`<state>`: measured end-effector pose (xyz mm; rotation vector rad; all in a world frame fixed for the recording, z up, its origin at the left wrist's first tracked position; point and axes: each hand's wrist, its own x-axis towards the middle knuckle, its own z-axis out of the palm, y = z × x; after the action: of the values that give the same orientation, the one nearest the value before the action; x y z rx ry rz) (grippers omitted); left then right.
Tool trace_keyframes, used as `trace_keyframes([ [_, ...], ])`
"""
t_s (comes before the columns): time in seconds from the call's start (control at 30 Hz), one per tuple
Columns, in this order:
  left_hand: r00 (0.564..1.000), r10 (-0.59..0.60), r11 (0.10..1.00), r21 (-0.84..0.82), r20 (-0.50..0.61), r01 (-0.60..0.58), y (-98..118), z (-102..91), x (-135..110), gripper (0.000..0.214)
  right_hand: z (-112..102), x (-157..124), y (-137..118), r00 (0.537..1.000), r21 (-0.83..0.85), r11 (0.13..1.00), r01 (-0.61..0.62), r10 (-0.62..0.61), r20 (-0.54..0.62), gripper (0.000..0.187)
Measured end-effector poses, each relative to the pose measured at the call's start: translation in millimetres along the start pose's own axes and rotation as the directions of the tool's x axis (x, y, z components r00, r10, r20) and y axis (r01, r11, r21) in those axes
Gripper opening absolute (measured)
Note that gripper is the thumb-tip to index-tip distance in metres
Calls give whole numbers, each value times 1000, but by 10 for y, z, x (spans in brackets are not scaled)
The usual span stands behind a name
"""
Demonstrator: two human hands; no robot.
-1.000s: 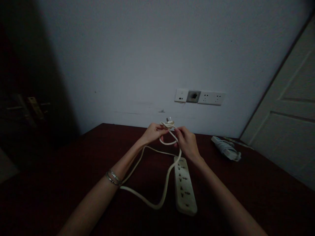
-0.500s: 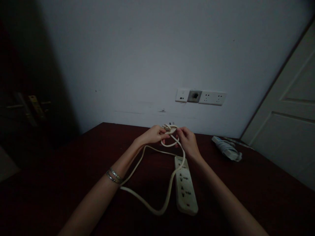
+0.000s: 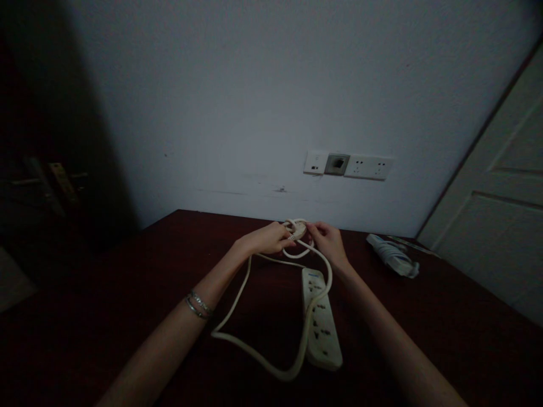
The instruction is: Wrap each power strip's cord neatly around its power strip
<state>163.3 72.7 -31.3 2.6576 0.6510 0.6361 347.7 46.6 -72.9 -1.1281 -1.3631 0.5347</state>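
A white power strip [image 3: 321,319] lies on the dark red-brown table [image 3: 127,294], its long white cord [image 3: 254,353] looping out to the left and back up to my hands. My left hand [image 3: 267,240] is closed on the cord beside the plug [image 3: 298,230]. My right hand [image 3: 328,242] pinches the plug end from the other side. Between the two hands the cord forms a small loop just above the table. Bracelets [image 3: 197,305] sit on my left wrist.
A second bundled white power strip [image 3: 392,255] lies at the table's back right. Wall sockets [image 3: 348,165] are on the grey wall above. A white door [image 3: 500,226] stands at right, and a dark door with a handle [image 3: 55,181] at left.
Both hands have lowered a little toward the table with the plug. The cord's big loop has slid right and now lies across the power strip.
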Motion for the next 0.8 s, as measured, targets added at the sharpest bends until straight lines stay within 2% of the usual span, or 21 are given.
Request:
trace_keyframes([
  [0.1,1000,25,1000,-2,3,-25,-34,33,11,26,17,4,3,995,83,994,-70,75,-64,43],
  [0.23,998,55,998,17,16,-55,-33,33,11,26,59,12,11,983,243,959,-147,169,-75,46],
  [0.53,992,104,994,-44,65,-101,110,26,-13,25,117,29,16,975,437,880,-188,222,-28,53],
  [0.8,984,79,986,-156,157,-54,99,36,-21,33,71,13,9,965,512,826,-238,261,28,50],
])
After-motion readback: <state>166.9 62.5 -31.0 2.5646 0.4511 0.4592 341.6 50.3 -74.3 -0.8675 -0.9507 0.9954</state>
